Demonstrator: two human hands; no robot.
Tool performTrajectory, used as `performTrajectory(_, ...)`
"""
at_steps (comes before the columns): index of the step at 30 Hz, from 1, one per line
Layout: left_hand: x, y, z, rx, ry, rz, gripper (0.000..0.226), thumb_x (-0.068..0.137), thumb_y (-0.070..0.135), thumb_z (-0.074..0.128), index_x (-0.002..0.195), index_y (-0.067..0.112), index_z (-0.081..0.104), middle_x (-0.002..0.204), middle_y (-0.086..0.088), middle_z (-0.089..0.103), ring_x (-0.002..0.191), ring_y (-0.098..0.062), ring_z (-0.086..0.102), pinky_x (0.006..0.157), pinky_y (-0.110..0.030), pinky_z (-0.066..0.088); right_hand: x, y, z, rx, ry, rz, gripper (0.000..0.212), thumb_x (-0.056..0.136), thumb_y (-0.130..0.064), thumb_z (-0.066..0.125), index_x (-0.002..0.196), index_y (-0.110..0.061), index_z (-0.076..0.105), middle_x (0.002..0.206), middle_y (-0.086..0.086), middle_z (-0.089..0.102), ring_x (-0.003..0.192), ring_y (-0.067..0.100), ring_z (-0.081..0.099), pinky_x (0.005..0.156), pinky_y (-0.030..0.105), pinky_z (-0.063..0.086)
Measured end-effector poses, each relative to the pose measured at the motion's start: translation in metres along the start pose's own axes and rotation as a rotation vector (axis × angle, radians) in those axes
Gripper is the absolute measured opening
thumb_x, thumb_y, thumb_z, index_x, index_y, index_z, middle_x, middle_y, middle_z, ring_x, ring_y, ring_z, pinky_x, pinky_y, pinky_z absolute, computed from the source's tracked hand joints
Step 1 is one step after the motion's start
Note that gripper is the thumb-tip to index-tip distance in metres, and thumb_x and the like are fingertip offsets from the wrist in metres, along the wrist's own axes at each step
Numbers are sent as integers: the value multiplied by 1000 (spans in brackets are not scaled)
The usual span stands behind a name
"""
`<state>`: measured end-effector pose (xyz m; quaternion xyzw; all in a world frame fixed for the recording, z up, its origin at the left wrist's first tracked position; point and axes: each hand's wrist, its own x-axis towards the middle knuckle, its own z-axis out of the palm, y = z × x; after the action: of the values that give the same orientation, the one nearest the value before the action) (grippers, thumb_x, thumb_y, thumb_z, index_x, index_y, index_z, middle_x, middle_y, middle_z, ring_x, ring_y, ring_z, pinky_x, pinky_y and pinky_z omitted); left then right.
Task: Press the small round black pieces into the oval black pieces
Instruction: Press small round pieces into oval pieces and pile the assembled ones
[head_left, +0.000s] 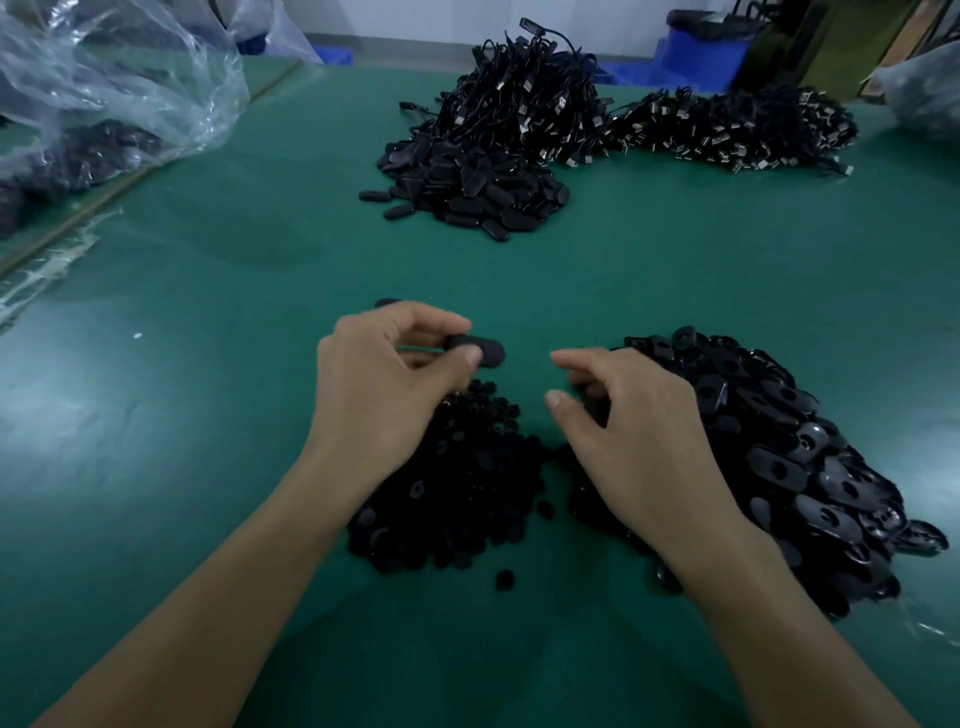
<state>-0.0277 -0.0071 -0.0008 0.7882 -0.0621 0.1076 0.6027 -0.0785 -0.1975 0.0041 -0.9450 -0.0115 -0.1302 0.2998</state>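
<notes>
Pinching one end of an oval black piece (485, 352), probably light, stiff and slick, the left grip (384, 384) holds it just past the small round black pieces (457, 483) toward the desk's (208, 312) near edge; right grip (634, 436) released.

A green table (208, 312) carries a heap of small round black pieces (457, 488). Just right of that heap lies a heap of oval black pieces (789, 441); well beyond it, another oval pile (467, 192) and, farther still, tangled cables (675, 124).
</notes>
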Motion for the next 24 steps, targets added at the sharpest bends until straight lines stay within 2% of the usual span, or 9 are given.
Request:
performTrajectory(3, 22, -3, -7, 47, 94, -25, 24, 83, 9, 82, 88, 31, 72, 76, 13, 76, 66, -11, 75, 73, -29, 62, 0, 8, -7, -368, -20, 126, 39, 100, -41, 53, 135, -25, 58, 126, 1, 49, 121, 22, 37, 102, 36, 33)
performTrajectory(5, 38, -6, -9, 118, 112, -53, 26, 84, 11, 81, 90, 32, 68, 71, 21, 73, 62, -7, 74, 71, -25, 60, -1, 10, -9, -449, -34, 195, 37, 99, -44, 50, 131, -26, 59, 126, 2, 45, 119, 24, 32, 99, 39, 30)
performTrajectory(7, 51, -9, -10, 170, 114, -88, 26, 84, 12, 81, 95, 31, 65, 67, 24, 72, 59, -4, 72, 67, -20, 58, -2, 9, -9, -466, -41, 213, 36, 100, -43, 49, 130, -26, 59, 125, 2, 45, 119, 25, 32, 98, 41, 30)
performTrajectory(11, 69, -15, -8, 253, 150, -117, 26, 84, 15, 81, 100, 27, 65, 61, 13, 70, 60, -5, 71, 59, -17, 51, -2, 8, -11, -454, -9, 218, 31, 101, -35, 51, 129, -27, 59, 124, 2, 51, 119, 26, 40, 98, 40, 34)
performTrajectory(16, 79, -21, -6, 354, 139, -146, 26, 83, 23, 83, 104, 22, 67, 78, 7, 70, 80, -5, 67, 60, -17, 44, -1, 3, -12, -434, 27, 232, 18, 99, -37, 54, 114, -27, 57, 114, 1, 55, 113, 25, 46, 93, 39, 37)
performTrajectory(21, 82, -28, -3, 454, 109, -200, 22, 85, 26, 82, 102, 16, 73, 86, -3, 71, 90, -17, 66, 79, -31, 54, -2, 4, -12, -395, 87, 225, 11, 99, -34, 55, 106, -25, 56, 105, -1, 58, 103, 23, 48, 88, 38, 37)
performTrajectory(24, 84, -29, -1, 493, 109, -184, 18, 85, 26, 82, 98, 16, 75, 82, 2, 66, 88, -17, 65, 80, -29, 52, 0, 6, -11, -364, 140, 223, 9, 100, -30, 54, 101, -24, 60, 100, -2, 62, 92, 18, 42, 84, 36, 36)
